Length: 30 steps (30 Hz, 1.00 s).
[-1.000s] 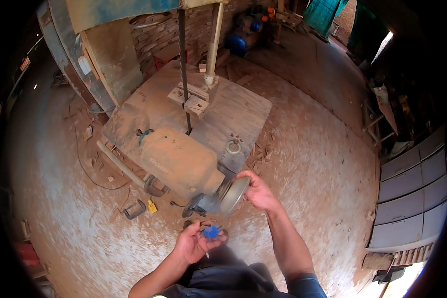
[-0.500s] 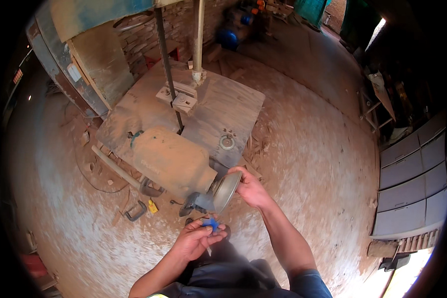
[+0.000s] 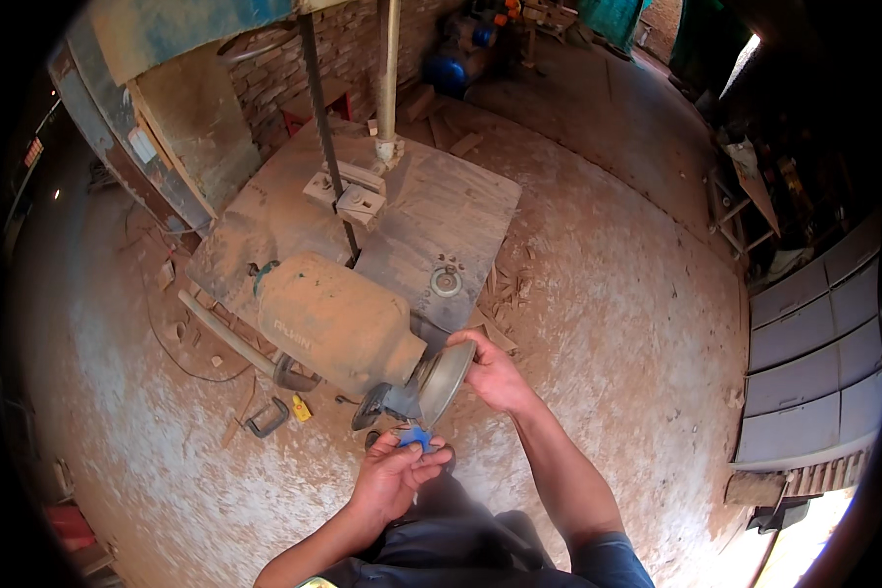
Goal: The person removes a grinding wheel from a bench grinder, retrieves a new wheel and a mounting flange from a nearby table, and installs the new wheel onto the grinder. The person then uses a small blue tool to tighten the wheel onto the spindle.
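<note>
A small flat blue piece (image 3: 415, 438), its kind too small to make out, is pinched between the thumb and fingers of my left hand (image 3: 387, 480). That hand is just below the lower edge of a round grey metal disc (image 3: 449, 384). My right hand (image 3: 497, 374) grips the disc's right rim, some fingers hidden behind it. The disc sits on the end of a dust-covered electric grinder (image 3: 333, 318). Under the grinder's neck is a dark bracket-like part (image 3: 387, 400), close to my left fingertips.
Behind the grinder stands a dusty saw table (image 3: 451, 211) with an upright bandsaw blade (image 3: 321, 118) and a guide block. A C-clamp (image 3: 268, 418) and a yellow bottle (image 3: 302, 408) lie on the floor at left. Grey panelled drawers (image 3: 813, 363) stand at right.
The blue piece and my left fingers have tilted slightly under the disc's edge. My right hand stays on the rim. The whole view has shifted a little.
</note>
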Each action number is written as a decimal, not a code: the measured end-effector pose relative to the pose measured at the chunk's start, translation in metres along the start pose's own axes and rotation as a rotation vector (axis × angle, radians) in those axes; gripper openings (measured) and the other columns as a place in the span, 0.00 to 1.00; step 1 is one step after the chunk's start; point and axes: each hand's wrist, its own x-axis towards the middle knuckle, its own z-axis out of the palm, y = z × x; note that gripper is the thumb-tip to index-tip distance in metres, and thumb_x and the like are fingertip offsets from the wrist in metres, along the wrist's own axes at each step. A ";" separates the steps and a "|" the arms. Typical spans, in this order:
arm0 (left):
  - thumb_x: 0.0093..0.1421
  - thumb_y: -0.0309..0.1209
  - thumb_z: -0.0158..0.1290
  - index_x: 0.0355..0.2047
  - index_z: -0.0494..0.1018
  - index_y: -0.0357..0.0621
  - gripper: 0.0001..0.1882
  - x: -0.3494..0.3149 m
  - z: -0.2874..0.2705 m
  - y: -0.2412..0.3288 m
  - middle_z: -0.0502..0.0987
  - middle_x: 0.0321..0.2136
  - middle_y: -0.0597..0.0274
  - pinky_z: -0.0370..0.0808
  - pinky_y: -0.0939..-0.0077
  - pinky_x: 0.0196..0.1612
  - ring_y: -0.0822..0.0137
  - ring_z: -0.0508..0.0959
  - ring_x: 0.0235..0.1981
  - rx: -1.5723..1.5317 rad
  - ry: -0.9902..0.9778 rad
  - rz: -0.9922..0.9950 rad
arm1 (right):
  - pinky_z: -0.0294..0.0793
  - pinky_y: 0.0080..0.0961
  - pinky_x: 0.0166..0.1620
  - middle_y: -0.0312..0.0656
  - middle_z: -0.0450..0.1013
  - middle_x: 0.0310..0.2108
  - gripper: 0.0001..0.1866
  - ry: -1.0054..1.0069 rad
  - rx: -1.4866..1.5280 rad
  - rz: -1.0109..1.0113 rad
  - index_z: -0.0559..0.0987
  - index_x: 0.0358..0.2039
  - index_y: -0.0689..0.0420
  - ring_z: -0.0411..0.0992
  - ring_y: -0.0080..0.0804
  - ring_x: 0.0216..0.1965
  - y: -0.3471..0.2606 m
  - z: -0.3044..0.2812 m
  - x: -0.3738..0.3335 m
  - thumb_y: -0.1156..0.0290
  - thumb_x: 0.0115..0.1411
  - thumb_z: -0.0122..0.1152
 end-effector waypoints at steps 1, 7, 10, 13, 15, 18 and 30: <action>0.61 0.22 0.48 0.42 0.70 0.42 0.09 -0.001 0.001 0.000 0.77 0.40 0.49 0.80 0.70 0.37 0.57 0.80 0.40 0.005 0.001 0.008 | 0.70 0.19 0.43 0.35 0.71 0.38 0.15 -0.003 0.011 -0.001 0.69 0.47 0.58 0.70 0.20 0.40 0.001 0.000 0.000 0.82 0.58 0.51; 0.61 0.22 0.48 0.45 0.68 0.44 0.11 -0.003 0.006 -0.006 0.77 0.41 0.50 0.79 0.68 0.40 0.57 0.80 0.41 0.002 0.044 0.046 | 0.71 0.20 0.43 0.34 0.71 0.38 0.15 -0.014 0.013 -0.016 0.69 0.47 0.57 0.70 0.21 0.40 0.001 0.000 0.001 0.83 0.58 0.50; 0.61 0.22 0.48 0.45 0.68 0.44 0.11 -0.005 0.011 -0.010 0.76 0.41 0.51 0.78 0.66 0.42 0.57 0.79 0.42 -0.011 0.080 0.063 | 0.71 0.20 0.43 0.34 0.71 0.38 0.16 -0.016 0.019 -0.010 0.69 0.47 0.57 0.70 0.21 0.40 0.001 0.000 0.001 0.83 0.58 0.50; 0.61 0.22 0.47 0.44 0.68 0.44 0.11 -0.006 0.015 -0.013 0.76 0.41 0.51 0.77 0.64 0.43 0.56 0.79 0.42 -0.032 0.090 0.085 | 0.71 0.20 0.43 0.35 0.71 0.39 0.16 -0.012 0.041 -0.001 0.69 0.47 0.57 0.70 0.21 0.40 0.002 0.000 0.000 0.82 0.58 0.50; 0.61 0.23 0.47 0.44 0.68 0.44 0.10 -0.006 0.015 -0.014 0.76 0.41 0.52 0.77 0.64 0.43 0.56 0.79 0.42 -0.038 0.093 0.093 | 0.71 0.21 0.43 0.35 0.71 0.40 0.16 0.000 0.051 0.007 0.69 0.48 0.57 0.70 0.22 0.41 0.003 0.000 0.000 0.82 0.59 0.50; 0.61 0.23 0.47 0.43 0.68 0.43 0.10 -0.005 0.016 -0.013 0.76 0.41 0.52 0.78 0.65 0.42 0.56 0.79 0.42 -0.034 0.102 0.089 | 0.72 0.22 0.45 0.35 0.71 0.41 0.17 0.008 0.034 0.002 0.68 0.49 0.56 0.70 0.23 0.42 0.001 0.002 -0.002 0.81 0.59 0.50; 0.62 0.21 0.45 0.44 0.68 0.40 0.10 -0.004 0.017 -0.014 0.76 0.40 0.47 0.81 0.70 0.37 0.54 0.80 0.40 -0.056 0.103 0.122 | 0.73 0.27 0.46 0.40 0.69 0.49 0.22 0.041 0.000 -0.008 0.62 0.57 0.56 0.69 0.28 0.47 0.008 -0.004 -0.012 0.73 0.63 0.52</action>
